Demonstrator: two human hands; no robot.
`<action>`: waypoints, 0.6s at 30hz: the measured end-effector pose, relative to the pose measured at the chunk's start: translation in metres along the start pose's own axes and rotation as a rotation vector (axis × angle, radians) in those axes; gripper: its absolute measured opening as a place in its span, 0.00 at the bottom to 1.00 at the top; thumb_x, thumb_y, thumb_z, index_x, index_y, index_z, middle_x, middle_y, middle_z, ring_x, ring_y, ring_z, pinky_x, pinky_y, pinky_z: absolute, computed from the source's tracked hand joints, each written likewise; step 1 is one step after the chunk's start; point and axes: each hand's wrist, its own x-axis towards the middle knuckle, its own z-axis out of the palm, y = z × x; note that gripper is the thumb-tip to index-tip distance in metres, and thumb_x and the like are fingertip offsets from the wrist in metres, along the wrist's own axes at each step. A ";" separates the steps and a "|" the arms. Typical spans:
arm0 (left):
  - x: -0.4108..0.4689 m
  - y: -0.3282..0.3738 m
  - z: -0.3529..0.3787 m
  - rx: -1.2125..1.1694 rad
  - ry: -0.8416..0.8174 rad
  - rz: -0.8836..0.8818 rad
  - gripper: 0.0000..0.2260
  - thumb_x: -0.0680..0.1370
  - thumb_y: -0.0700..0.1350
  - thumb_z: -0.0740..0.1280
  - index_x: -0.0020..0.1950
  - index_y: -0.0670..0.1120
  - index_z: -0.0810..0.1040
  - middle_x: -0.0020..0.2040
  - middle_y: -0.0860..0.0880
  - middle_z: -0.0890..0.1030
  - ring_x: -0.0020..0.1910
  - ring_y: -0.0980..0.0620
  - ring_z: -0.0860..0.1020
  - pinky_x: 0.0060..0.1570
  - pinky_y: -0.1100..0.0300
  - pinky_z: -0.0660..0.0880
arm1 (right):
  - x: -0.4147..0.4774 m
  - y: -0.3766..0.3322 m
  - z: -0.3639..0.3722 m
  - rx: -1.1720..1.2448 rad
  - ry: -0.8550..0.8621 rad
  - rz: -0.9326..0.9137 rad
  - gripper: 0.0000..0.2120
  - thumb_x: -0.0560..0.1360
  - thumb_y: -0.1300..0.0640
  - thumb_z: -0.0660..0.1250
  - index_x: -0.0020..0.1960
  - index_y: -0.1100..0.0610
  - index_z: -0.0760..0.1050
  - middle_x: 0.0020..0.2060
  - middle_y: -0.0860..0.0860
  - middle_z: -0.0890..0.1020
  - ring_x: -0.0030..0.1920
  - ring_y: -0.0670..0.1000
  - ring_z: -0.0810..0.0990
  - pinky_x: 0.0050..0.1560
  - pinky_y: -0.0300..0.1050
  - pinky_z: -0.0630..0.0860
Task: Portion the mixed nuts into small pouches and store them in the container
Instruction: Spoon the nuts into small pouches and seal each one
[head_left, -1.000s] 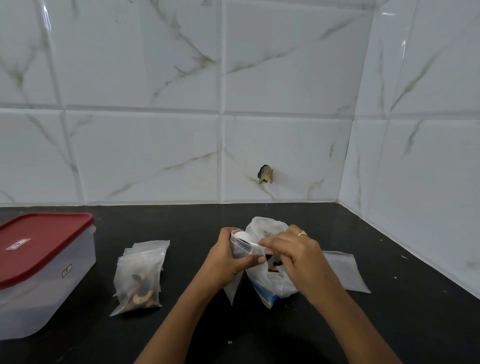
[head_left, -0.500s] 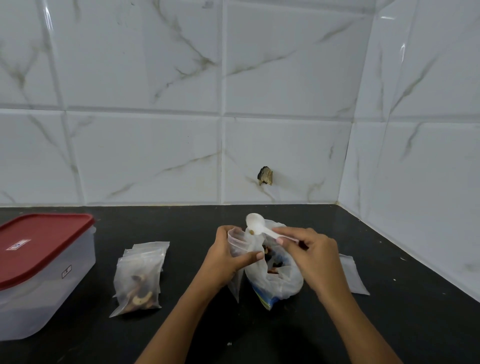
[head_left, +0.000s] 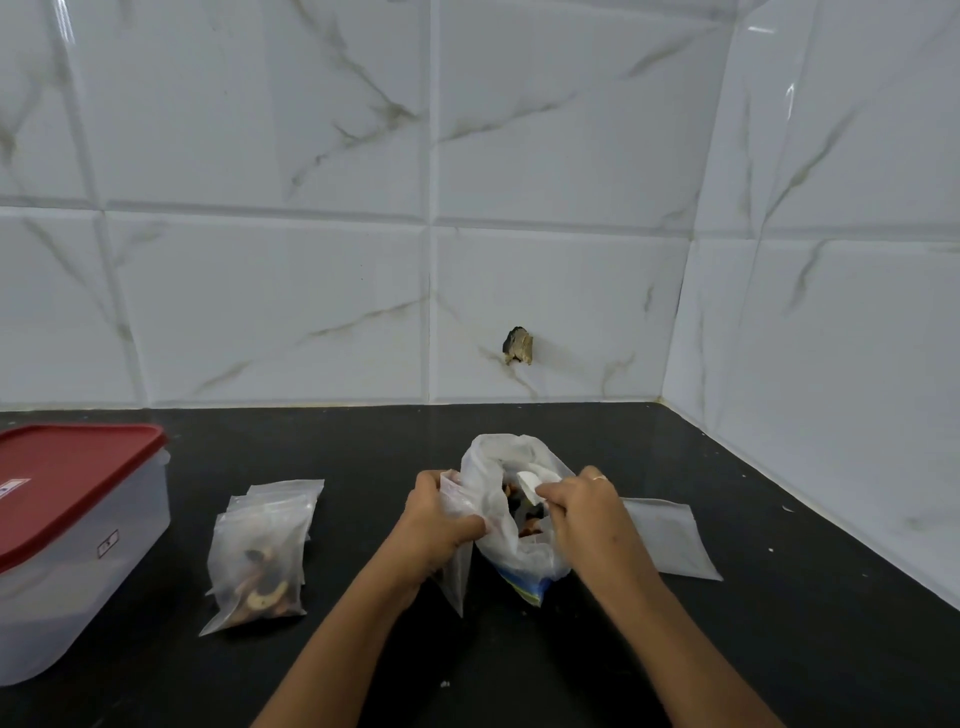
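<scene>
Head view: left hand (head_left: 439, 525) grips the small pouch (head_left: 458, 571), touching the nut bag (head_left: 488, 462); right hand (head_left: 587, 512) pinches the white spoon (head_left: 530, 480) inside the bag mouth; filled pouches (head_left: 260, 551) lie well left of the left hand, lidded container (head_left: 78, 545) beyond. Risks: pouch mouth collapses, nuts spill onto the counter (head_left: 779, 623); spoon drags the bag wall, bag tips.

Red-lidded container (head_left: 78, 571) cut by left edge; spoon (head_left: 530, 480) half hidden inside nut bag (head_left: 483, 467).
</scene>
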 end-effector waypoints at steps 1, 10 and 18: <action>0.001 -0.001 0.000 -0.008 -0.002 -0.027 0.23 0.72 0.36 0.68 0.62 0.49 0.63 0.59 0.45 0.72 0.56 0.48 0.74 0.51 0.56 0.73 | 0.000 -0.002 0.000 0.011 -0.029 -0.015 0.16 0.79 0.59 0.57 0.63 0.52 0.75 0.57 0.55 0.72 0.46 0.50 0.69 0.48 0.38 0.68; -0.001 -0.003 0.002 -0.111 -0.040 -0.134 0.19 0.69 0.34 0.64 0.58 0.47 0.68 0.52 0.42 0.78 0.52 0.43 0.78 0.52 0.47 0.76 | 0.000 -0.008 0.002 0.206 -0.075 -0.004 0.15 0.78 0.61 0.58 0.61 0.54 0.78 0.59 0.57 0.75 0.54 0.52 0.75 0.54 0.36 0.69; -0.004 -0.003 0.009 -0.432 -0.116 -0.074 0.22 0.71 0.26 0.58 0.62 0.42 0.69 0.59 0.35 0.77 0.57 0.39 0.77 0.56 0.47 0.76 | -0.002 0.001 -0.002 0.495 -0.026 0.086 0.12 0.77 0.63 0.62 0.56 0.56 0.81 0.52 0.54 0.84 0.52 0.50 0.81 0.39 0.20 0.68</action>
